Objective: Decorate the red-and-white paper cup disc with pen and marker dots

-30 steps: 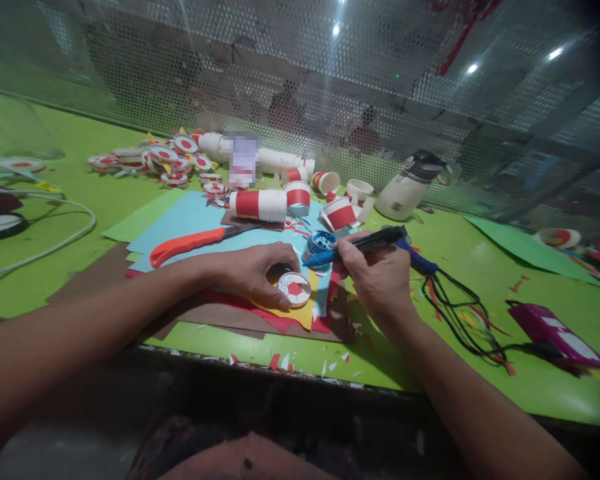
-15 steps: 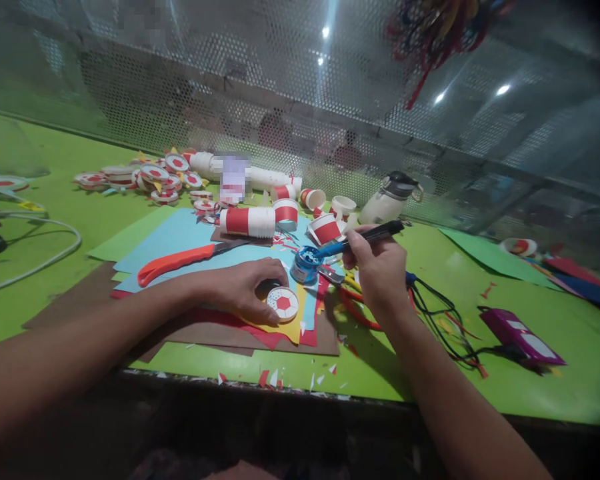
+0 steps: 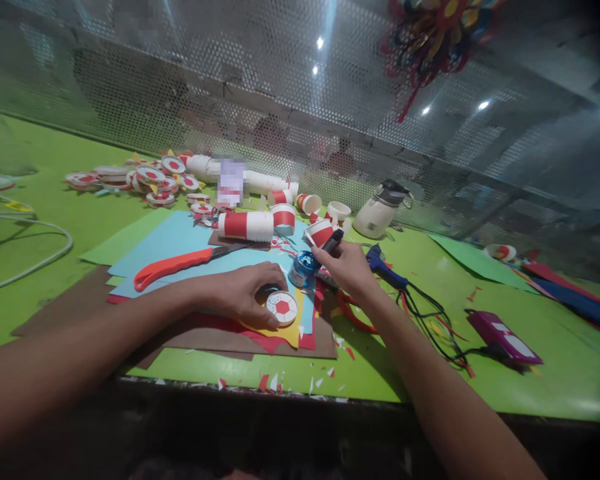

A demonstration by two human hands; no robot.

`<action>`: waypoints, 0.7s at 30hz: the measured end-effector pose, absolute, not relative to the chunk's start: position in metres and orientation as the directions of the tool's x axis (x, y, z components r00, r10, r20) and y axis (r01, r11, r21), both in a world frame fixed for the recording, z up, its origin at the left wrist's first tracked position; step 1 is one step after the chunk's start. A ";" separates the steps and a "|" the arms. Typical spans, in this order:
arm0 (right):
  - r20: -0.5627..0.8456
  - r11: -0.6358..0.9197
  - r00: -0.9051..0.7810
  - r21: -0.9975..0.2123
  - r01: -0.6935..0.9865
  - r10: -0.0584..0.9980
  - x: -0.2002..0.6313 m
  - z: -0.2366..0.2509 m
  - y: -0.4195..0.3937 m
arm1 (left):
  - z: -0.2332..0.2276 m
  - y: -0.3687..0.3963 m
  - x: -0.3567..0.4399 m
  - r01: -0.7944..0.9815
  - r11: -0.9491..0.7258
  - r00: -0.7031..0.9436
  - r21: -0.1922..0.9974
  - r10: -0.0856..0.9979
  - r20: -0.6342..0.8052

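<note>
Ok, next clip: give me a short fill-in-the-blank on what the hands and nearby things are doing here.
1. The left hand presses on a round white disc with a ____ centre.
2. The right hand holds a black tool over a small ____ pot.
3. The utility knife on the light blue paper has an ____ handle.

Missing words: red; blue; orange

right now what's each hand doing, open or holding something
Left hand: closed on the round disc, pressing it to the paper.
Right hand: closed on a black tool by the blue pot.
</note>
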State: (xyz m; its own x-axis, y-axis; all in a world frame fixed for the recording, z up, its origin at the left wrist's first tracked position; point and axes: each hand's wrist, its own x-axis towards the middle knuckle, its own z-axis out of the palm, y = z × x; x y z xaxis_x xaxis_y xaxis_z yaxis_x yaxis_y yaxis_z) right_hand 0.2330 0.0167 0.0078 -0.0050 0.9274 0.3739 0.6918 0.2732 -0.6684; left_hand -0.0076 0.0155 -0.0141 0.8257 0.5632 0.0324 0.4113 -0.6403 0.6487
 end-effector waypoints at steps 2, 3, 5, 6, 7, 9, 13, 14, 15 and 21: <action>0.354 0.260 -0.018 -0.651 0.713 0.935 0.231 0.009 0.017 | -0.012 0.015 -0.007 0.406 -0.650 0.832 0.642 0.553 0.034; 0.347 0.255 -0.020 -0.645 0.720 0.938 0.229 0.010 0.017 | -0.012 0.014 -0.006 0.402 -0.655 0.836 0.639 0.548 0.035; 0.340 0.244 -0.016 -0.640 0.729 0.940 0.226 0.009 0.016 | -0.011 0.014 -0.006 0.403 -0.660 0.835 0.635 0.549 0.040; 0.338 0.238 -0.011 -0.639 0.732 0.941 0.225 0.008 0.015 | -0.012 0.014 -0.006 0.403 -0.659 0.835 0.635 0.549 0.041; 0.336 0.232 -0.005 -0.639 0.733 0.942 0.224 0.007 0.014 | -0.012 0.014 -0.005 0.401 -0.659 0.835 0.636 0.549 0.043; 0.341 0.235 0.001 -0.650 0.723 0.940 0.225 0.006 0.013 | -0.013 0.014 -0.005 0.395 -0.660 0.836 0.639 0.547 0.047; 0.494 0.326 0.085 -0.684 0.652 0.865 0.230 0.017 0.006 | -0.014 0.015 -0.006 0.390 -0.667 0.838 0.635 0.542 0.054; 0.555 0.364 0.128 -0.685 0.631 0.822 0.230 0.021 0.002 | -0.014 0.015 -0.006 0.389 -0.667 0.839 0.635 0.541 0.054; 0.613 0.408 0.175 -0.686 0.602 0.771 0.230 0.026 -0.003 | -0.014 0.015 -0.007 0.388 -0.667 0.840 0.636 0.539 0.053; 0.616 0.511 0.182 -0.756 0.409 0.766 0.211 0.027 -0.042 | -0.015 0.016 -0.008 0.393 -0.641 0.834 0.660 0.550 0.038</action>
